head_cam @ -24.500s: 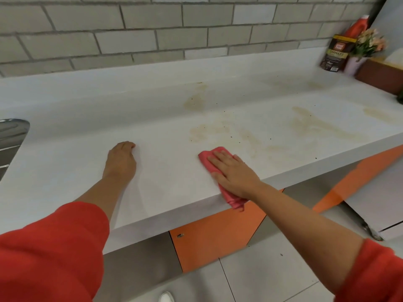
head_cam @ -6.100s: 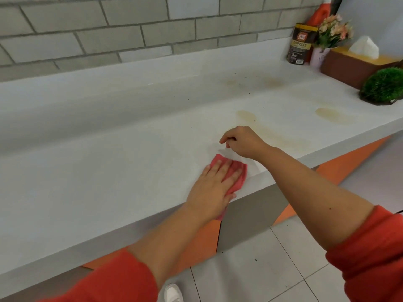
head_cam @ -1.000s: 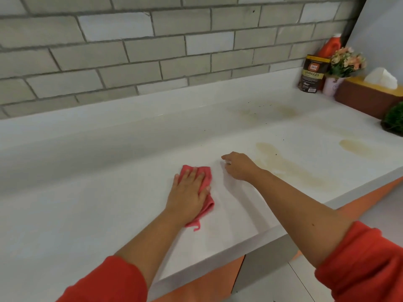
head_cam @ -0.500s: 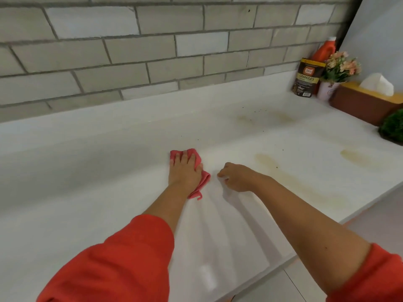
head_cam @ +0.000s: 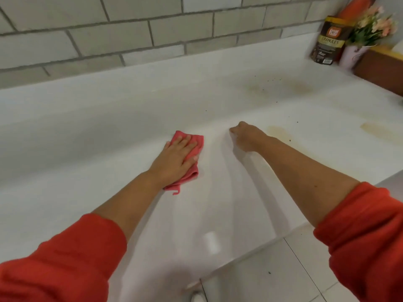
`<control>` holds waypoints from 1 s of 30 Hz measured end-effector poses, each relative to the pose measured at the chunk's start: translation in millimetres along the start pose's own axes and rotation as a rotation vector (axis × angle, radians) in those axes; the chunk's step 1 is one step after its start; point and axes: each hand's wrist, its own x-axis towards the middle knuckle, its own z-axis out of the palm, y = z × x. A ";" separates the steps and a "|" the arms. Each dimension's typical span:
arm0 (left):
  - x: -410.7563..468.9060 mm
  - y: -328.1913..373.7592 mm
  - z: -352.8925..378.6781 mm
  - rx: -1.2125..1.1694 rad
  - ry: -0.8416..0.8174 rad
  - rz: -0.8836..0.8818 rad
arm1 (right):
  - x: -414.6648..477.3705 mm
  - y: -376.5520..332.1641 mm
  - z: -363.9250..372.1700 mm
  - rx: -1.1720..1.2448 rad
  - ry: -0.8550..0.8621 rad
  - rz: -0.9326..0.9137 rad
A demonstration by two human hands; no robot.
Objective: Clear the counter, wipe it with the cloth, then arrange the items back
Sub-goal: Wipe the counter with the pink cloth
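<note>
left hand (head_cam: 175, 161) flat, fingers (head_cam: 181, 142) straight, pressing red cloth (head_cam: 199, 140) mid-table (head_cam: 87, 149) | right hand (head_cam: 246, 137) just right of cloth, fingers curled, holding nothing | brown stains (head_cam: 278, 131) right

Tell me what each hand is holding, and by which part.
Nothing is gripped. The left hand presses flat on the middle of the pink cloth; the right hand rests curled on the counter, holding nothing visible.

text: "GRANULES" | on: front of dark pouch (head_cam: 328, 42) | place: far right of table (head_cam: 87, 138) | other print on it: too blurred to read
</note>
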 end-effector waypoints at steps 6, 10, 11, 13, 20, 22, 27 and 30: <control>-48.5 32.5 14.0 0.017 -0.020 0.078 | -21.5 -4.6 8.0 0.048 0.119 -0.088; -73.7 63.6 20.4 0.018 -0.020 0.094 | -42.8 -16.8 3.5 0.148 0.149 -0.173; -79.5 70.5 21.3 0.020 -0.018 0.083 | -49.2 -19.9 1.6 0.159 0.149 -0.192; -90.1 86.0 24.4 0.009 -0.002 0.038 | -63.9 -26.0 -0.6 0.180 0.163 -0.225; -100.8 121.4 30.1 -0.961 0.107 -0.278 | -130.7 -57.7 24.5 0.274 0.159 -0.198; -98.1 111.2 17.5 -1.299 0.283 -0.398 | -152.9 -69.4 48.6 0.263 0.166 -0.160; -96.5 85.8 -10.0 -1.099 0.565 -0.489 | -183.0 -71.3 90.8 -0.011 0.130 -0.218; -97.7 73.2 -7.6 -1.003 0.545 -0.496 | -174.1 -38.9 83.0 -0.045 0.135 -0.313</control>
